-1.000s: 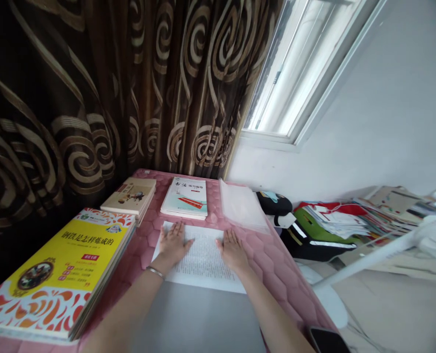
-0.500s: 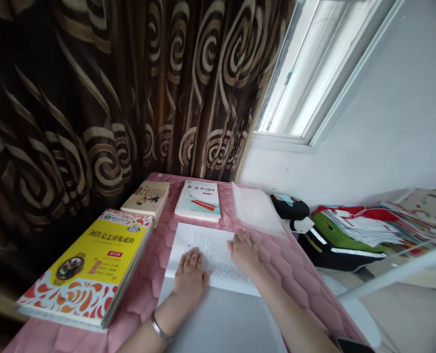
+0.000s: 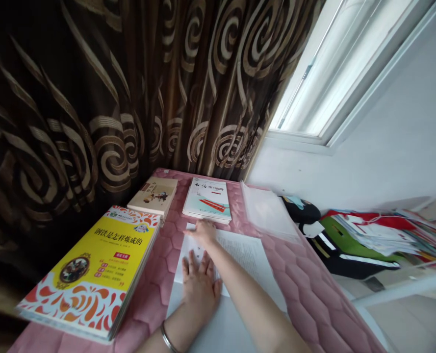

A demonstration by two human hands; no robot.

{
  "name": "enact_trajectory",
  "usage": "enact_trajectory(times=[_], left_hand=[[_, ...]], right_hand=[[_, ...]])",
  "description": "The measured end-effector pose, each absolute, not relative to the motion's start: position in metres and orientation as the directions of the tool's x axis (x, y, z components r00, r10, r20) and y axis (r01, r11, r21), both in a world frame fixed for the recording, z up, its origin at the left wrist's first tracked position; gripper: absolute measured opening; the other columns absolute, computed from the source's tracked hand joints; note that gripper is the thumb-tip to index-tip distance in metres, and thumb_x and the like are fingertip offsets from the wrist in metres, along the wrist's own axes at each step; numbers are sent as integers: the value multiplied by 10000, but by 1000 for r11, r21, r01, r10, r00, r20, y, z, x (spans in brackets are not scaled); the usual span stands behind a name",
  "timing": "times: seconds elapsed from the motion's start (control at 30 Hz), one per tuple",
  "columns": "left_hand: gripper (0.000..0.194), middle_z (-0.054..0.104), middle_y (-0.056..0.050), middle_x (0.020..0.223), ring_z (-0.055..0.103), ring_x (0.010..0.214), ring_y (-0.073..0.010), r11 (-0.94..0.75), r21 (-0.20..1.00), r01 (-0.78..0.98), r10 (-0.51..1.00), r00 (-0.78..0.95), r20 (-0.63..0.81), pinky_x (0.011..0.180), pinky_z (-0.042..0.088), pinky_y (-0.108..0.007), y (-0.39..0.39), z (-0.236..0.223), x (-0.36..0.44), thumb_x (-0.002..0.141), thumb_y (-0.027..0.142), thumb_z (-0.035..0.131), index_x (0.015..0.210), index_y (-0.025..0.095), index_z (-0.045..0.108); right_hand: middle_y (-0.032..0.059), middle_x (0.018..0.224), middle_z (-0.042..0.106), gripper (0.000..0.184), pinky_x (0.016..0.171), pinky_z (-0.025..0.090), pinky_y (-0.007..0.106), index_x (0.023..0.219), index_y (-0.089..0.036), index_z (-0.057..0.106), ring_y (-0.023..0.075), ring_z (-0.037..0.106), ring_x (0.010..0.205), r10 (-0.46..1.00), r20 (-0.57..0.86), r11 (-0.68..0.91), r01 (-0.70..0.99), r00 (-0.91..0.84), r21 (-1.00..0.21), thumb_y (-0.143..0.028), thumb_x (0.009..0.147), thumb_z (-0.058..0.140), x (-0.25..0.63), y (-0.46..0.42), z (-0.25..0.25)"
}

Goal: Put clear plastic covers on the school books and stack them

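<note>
A white printed sheet [image 3: 250, 255] lies on the pink quilted table cover [image 3: 306, 289]. My left hand [image 3: 200, 284] rests flat on the sheet's near left part, fingers spread, a metal bracelet on the wrist. Crossing over it, my right hand [image 3: 204, 230] reaches to the sheet's far left corner, close to the white and teal book [image 3: 207, 199]. Its fingers lie low on the paper's edge; their grip is not visible.
A yellow and orange book [image 3: 92, 269] sits on a stack at the left. A beige book [image 3: 154, 195] lies farther back, a clear plastic sleeve [image 3: 267, 213] at the right. Behind hangs a brown swirl curtain [image 3: 129, 98]. Bags and papers [image 3: 365, 235] pile beside the table.
My right hand crossed from the sheet's right side to its far left corner. My left hand slid toward me along the sheet. The camera turned left.
</note>
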State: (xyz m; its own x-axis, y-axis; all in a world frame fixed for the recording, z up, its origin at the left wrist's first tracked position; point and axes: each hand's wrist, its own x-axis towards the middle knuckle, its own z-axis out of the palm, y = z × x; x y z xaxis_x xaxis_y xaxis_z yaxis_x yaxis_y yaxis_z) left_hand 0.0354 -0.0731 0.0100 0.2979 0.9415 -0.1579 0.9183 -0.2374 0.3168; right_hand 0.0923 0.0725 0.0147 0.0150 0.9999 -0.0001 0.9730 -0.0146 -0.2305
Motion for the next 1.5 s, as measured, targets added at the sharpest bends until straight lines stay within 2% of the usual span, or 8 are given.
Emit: enact_trajectory(times=[0.13, 0.3, 0.5, 0.67, 0.8, 1.03, 1.3, 1.5], left_hand=[[595, 256, -21, 1581, 52, 1457, -427, -262, 311, 913, 934, 322, -156, 1151, 72, -676, -73, 10, 34, 915, 420, 330, 1485, 251, 329], [594, 335, -47, 1553, 76, 1458, -422, -278, 304, 911, 936, 328, -128, 1137, 84, -691, -73, 8, 34, 917, 438, 312, 1479, 249, 353], [598, 371, -59, 1534, 100, 1460, -402, -237, 300, 924, 943, 293, -155, 1163, 80, -646, -73, 8, 37, 929, 449, 280, 1467, 212, 385], [617, 258, -23, 1574, 30, 1462, -400, -224, 332, 916, 941, 292, -171, 1175, 52, -634, -73, 10, 35, 938, 477, 267, 1494, 210, 297], [609, 181, 0, 1590, 18, 1463, -394, -242, 340, 908, 939, 308, -153, 1173, 53, -644, -73, 7, 34, 937, 471, 292, 1499, 239, 264], [611, 219, -47, 1583, -13, 1470, -349, -266, 317, 910, 927, 332, -176, 1170, 17, -640, -74, 7, 34, 932, 433, 299, 1495, 197, 290], [590, 327, -69, 1551, 196, 1461, -327, -215, 323, 922, 947, 277, -160, 1176, 54, -616, -76, 12, 36, 954, 449, 259, 1481, 195, 337], [595, 225, -21, 1578, 71, 1481, -314, -234, 320, 918, 940, 298, -167, 1176, 55, -621, -75, 12, 35, 953, 465, 275, 1492, 214, 282]], right_hand=[[210, 1024, 702, 579, 887, 404, 402, 1039, -88, 686, 316, 632, 1036, 995, 11, -90, 971, 95, -221, -616, 870, 518, 88, 88, 13], [200, 1191, 635, 494, 925, 373, 407, 1140, -123, 625, 299, 547, 1152, 995, 64, -56, 973, 73, -226, -541, 912, 498, 85, 67, 11], [127, 1218, 594, 542, 898, 374, 398, 1120, -203, 605, 299, 496, 1144, 994, 24, 107, 957, -104, -269, -606, 760, 651, 95, 37, 8], [75, 1183, 623, 563, 930, 370, 385, 1000, -231, 661, 293, 507, 1142, 996, -29, 73, 959, -84, -275, -644, 625, 742, 98, 55, 10], [113, 1094, 681, 470, 921, 375, 422, 856, -212, 704, 317, 543, 1124, 999, -13, -31, 968, 29, -250, -663, 749, 629, 92, 80, 12], [162, 1167, 651, 397, 919, 354, 450, 984, -183, 684, 316, 509, 1169, 997, 45, -50, 971, 63, -235, -536, 888, 531, 81, 74, 10], [52, 1182, 571, 597, 905, 361, 397, 1036, -258, 610, 290, 471, 1141, 976, -102, 152, 941, -190, -301, -618, 588, 774, 91, 41, 15], [52, 1157, 636, 447, 898, 377, 393, 835, -249, 691, 299, 492, 1166, 994, -84, 42, 963, -67, -266, -650, 641, 727, 89, 69, 13]])
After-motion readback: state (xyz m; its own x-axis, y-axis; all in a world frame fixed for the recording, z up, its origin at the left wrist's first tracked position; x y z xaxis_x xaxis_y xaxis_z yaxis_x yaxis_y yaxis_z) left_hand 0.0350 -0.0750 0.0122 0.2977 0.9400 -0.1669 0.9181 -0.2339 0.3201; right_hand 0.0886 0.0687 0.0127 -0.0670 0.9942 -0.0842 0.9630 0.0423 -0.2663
